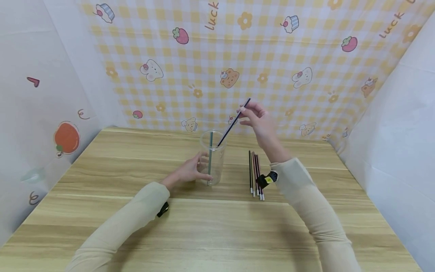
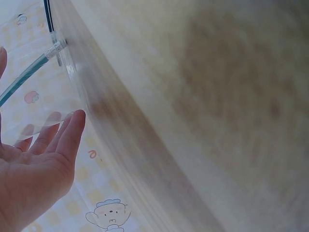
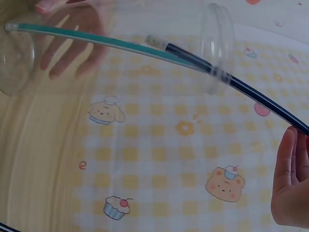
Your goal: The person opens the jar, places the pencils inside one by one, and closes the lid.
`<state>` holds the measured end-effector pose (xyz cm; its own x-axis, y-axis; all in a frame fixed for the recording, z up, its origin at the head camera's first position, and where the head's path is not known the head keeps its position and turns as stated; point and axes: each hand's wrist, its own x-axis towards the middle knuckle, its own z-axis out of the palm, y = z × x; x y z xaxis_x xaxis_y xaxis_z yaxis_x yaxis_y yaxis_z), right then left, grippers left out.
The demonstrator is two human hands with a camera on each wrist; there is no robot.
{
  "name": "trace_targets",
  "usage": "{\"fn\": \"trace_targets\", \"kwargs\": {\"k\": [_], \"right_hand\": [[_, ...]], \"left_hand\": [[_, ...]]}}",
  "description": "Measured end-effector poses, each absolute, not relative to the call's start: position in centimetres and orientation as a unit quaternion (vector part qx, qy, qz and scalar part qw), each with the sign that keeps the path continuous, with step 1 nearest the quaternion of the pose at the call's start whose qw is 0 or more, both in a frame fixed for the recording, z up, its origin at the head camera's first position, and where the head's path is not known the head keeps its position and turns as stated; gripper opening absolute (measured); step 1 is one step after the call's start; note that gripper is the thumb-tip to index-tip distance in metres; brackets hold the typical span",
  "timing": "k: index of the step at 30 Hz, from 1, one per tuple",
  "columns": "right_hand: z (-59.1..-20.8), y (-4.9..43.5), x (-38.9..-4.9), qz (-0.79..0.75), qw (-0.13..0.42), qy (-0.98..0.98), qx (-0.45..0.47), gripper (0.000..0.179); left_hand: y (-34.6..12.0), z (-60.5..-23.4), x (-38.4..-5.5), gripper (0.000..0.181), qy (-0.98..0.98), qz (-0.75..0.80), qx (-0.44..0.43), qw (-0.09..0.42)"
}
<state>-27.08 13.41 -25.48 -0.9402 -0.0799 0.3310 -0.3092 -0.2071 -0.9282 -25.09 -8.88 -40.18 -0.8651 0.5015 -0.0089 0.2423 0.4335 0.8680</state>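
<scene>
A clear plastic cup (image 1: pixel 219 162) stands upright on the table, and my left hand (image 1: pixel 186 172) grips its lower part from the left, thumb in front and fingers behind. Inside it a green pencil (image 1: pixel 209 160) stands with its white eraser end down. My right hand (image 1: pixel 263 122) pinches a dark blue pencil (image 1: pixel 234 121) near its upper end, above and right of the cup. That pencil slants down to the left; in the right wrist view its eraser end (image 3: pixel 155 41) is inside the cup's mouth, beside the green pencil (image 3: pixel 96 37).
Several dark pencils (image 1: pixel 255 170) lie side by side on the wooden table (image 1: pixel 217 234), right of the cup and below my right forearm, eraser ends toward me. A yellow checked cloth (image 1: pixel 204 56) hangs behind the table, with white sheets at both sides.
</scene>
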Motion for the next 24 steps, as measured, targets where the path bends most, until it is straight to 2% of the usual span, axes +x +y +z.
{"fn": "trace_targets", "kwargs": {"k": [11, 18, 24], "right_hand": [[-27.2, 11.8, -27.2, 0.708, 0.026, -0.688, 0.158, 0.004], [-28.2, 11.2, -27.5, 0.67, 0.024, -0.726, 0.152, 0.024], [-28.9, 11.2, -27.6, 0.684, 0.015, -0.712, 0.158, 0.02]], "left_hand": [[-8.9, -40.0, -25.0, 0.075, 0.833, 0.489, 0.222, 0.133], [-8.7, -37.3, -23.3, 0.071, 0.82, 0.501, 0.234, 0.144], [-8.7, -37.1, -23.2, 0.071, 0.822, 0.499, 0.235, 0.142]]}}
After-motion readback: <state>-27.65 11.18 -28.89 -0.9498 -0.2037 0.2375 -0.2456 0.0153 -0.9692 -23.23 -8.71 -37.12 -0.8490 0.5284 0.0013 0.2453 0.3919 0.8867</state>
